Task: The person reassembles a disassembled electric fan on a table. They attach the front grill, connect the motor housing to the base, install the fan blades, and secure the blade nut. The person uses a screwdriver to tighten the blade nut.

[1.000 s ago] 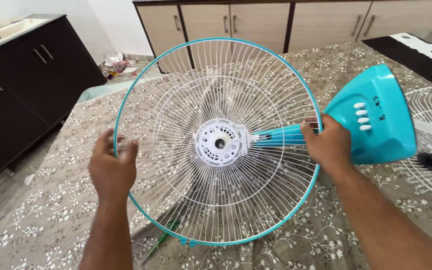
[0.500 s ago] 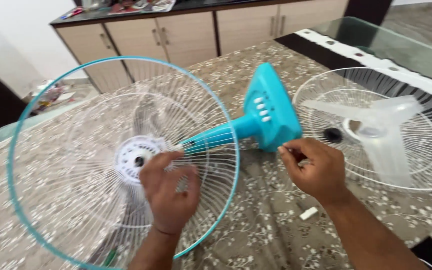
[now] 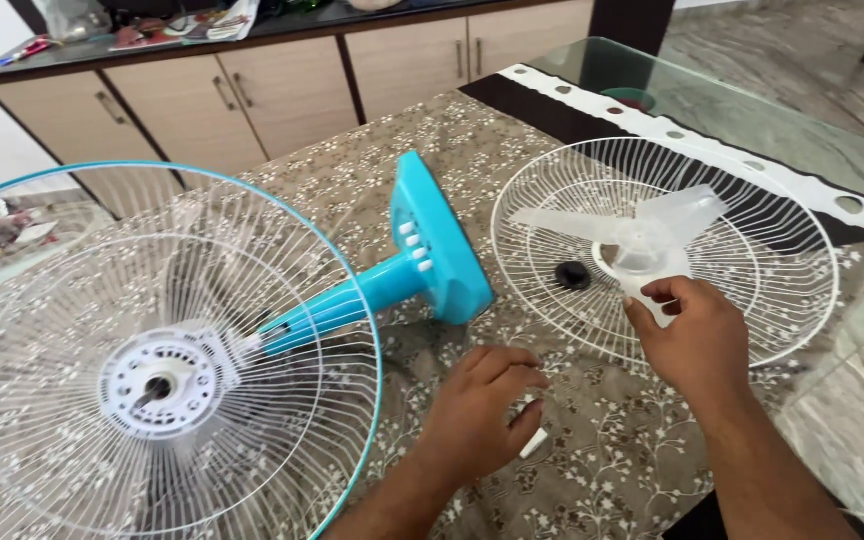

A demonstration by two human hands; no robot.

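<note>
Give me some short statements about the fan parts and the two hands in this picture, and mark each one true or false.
1. The right hand reaches the translucent fan blade lying in the white grille. True.
2. The left hand grips the teal-rimmed grille. False: it is over the floral tablecloth, beside a small white piece.
3. The teal fan base lies tipped on its side. True.
4. The small black cap sits on the tablecloth. False: it lies inside the white grille.
</note>
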